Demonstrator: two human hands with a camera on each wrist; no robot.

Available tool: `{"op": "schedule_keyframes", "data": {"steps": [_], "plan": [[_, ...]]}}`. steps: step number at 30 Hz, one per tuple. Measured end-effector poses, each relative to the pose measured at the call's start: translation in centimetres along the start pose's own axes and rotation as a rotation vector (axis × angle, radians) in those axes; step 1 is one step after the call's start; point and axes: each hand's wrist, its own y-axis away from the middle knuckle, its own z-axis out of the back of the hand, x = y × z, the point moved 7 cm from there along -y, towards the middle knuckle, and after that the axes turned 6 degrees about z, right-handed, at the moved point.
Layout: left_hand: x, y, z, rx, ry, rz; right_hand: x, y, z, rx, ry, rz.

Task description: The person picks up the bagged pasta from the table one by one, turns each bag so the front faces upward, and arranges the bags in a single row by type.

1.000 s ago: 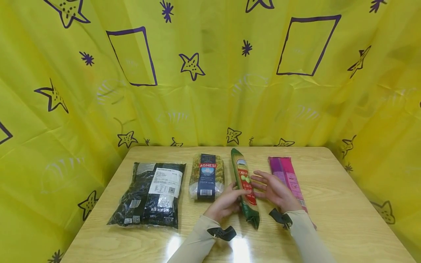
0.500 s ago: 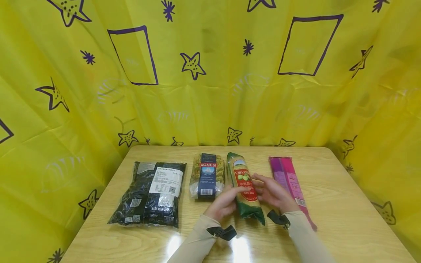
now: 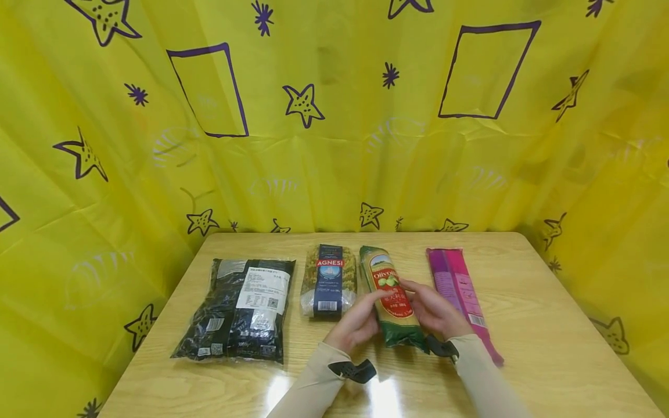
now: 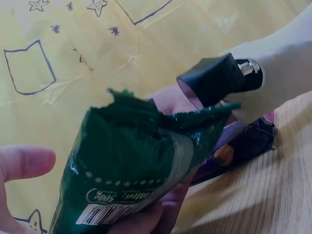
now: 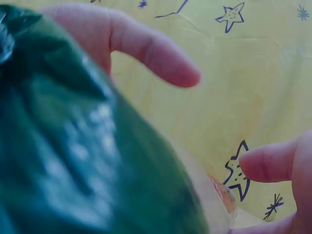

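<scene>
Both hands hold a green and gold spaghetti pack with a red label, its printed front facing up. My left hand cups its left side, the thumb over the label. Along the opposite side lies my right hand, its fingers partly hidden behind the pack. In the left wrist view the green end of the pack shows a barcode, with fingers under it and the left thumb raised off it. The right wrist view has the pack large and blurred, with the right thumb apart from it.
To the left lie a bag of Agnesi pasta and a big black bag with white labels. A pink and purple packet lies right of the right hand. A yellow curtain hangs behind the wooden table.
The spaghetti pack has turned from showing its narrow side to showing its broad front. Its top end has shifted slightly left, and the right hand has closed in under its right edge.
</scene>
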Motion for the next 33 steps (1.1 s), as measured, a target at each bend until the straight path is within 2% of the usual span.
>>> {"op": "schedule_keyframes", "data": {"steps": [8,14,25,33], "plan": [[0.4,-0.2,-0.2,0.022,-0.015,0.011,0.8,0.3,0.4,-0.033,-0.041,0.031],[0.5,0.0,0.1,0.000,-0.049,0.017,1.3,0.6,0.6,-0.053,-0.069,0.047],[0.5,-0.1,0.1,-0.054,-0.101,0.020,2.0,0.9,0.3,-0.062,0.020,0.056],[-0.1,0.2,0.1,-0.105,-0.147,-0.031,2.7,0.8,0.1,-0.131,0.040,0.150]]}}
